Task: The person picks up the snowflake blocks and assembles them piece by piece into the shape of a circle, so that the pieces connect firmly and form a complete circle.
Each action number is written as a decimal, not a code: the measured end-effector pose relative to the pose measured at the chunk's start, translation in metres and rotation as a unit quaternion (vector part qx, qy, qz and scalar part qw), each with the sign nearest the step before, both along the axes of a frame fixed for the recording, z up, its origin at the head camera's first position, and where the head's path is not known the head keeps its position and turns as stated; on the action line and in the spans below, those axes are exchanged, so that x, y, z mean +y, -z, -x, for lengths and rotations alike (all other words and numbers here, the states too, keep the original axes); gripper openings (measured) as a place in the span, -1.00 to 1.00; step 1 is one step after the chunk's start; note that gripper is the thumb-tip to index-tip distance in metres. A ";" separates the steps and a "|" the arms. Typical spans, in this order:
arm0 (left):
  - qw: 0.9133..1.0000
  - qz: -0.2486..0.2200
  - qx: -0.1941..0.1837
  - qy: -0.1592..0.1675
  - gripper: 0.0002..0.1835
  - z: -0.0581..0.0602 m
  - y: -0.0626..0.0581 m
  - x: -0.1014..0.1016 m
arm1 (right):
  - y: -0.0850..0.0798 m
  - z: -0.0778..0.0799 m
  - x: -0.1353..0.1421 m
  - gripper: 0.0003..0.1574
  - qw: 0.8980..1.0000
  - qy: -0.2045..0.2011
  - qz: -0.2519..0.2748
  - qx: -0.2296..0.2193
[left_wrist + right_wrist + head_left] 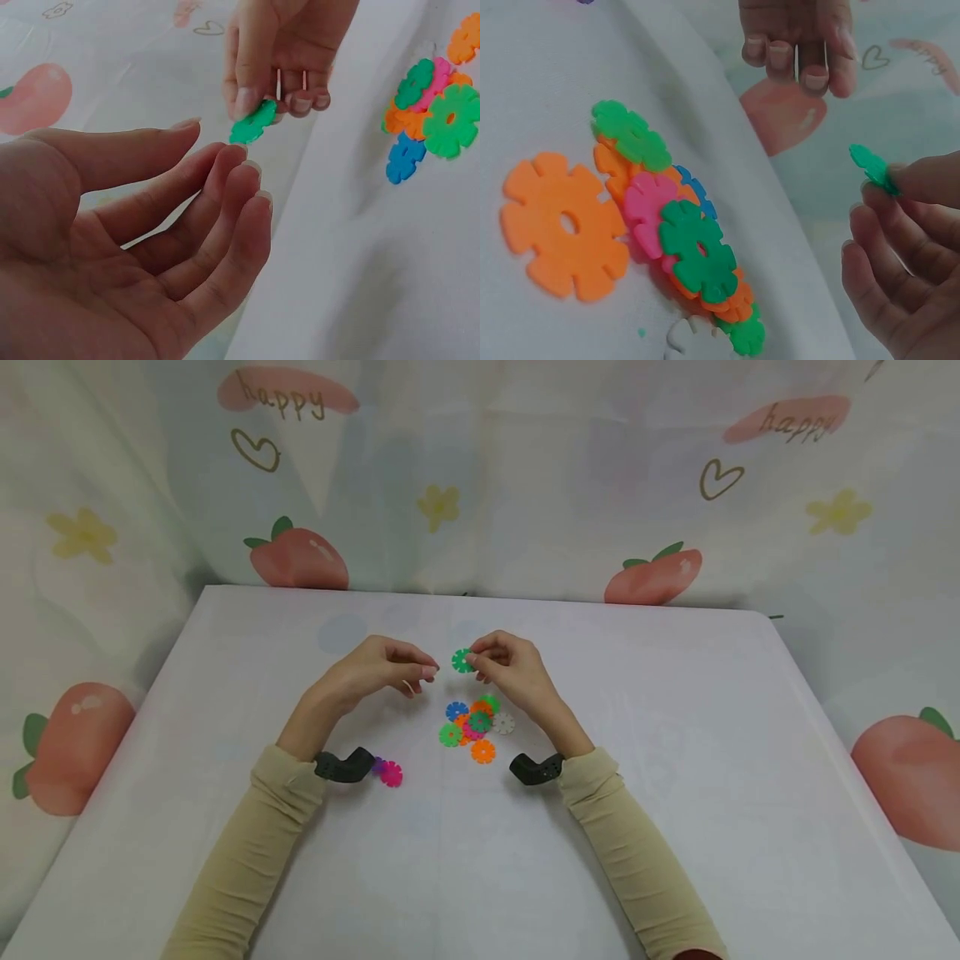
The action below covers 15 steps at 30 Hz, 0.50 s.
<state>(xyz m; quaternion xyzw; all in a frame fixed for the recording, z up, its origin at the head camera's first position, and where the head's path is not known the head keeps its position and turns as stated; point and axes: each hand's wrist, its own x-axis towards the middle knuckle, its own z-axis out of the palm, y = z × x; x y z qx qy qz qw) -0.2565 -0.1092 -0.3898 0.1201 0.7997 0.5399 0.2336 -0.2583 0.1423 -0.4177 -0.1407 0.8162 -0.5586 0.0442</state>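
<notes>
Between thumb and fingertip, my right hand pinches a green notched disc, a flower-shaped plastic piece with a hole in its middle. In the right wrist view the same green disc shows nearly edge-on. My left hand is raised just left of it, holding nothing; the left wrist view shows its thumb apart from the loosely bent fingers. Nearer the person lies a pile of similar discs, among them a blue disc, an orange disc, a dark green disc and a white disc.
By the left wrist, a pink disc and a purple disc lie together, the purple one partly hidden. A white cloth covers the table. Behind it hangs a curtain printed with fruit, flowers and hearts.
</notes>
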 end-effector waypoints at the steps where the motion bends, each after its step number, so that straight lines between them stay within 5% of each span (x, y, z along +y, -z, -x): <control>1: 1.000 -0.001 0.002 0.002 -0.56 -0.001 -0.001 0.000 | 0.000 0.000 0.001 -0.77 1.000 0.000 -0.001 0.000; 15: 1.000 0.003 0.021 0.018 -0.59 -0.013 -0.013 0.008 | -0.001 -0.001 0.002 -0.79 1.000 -0.002 0.007 -0.002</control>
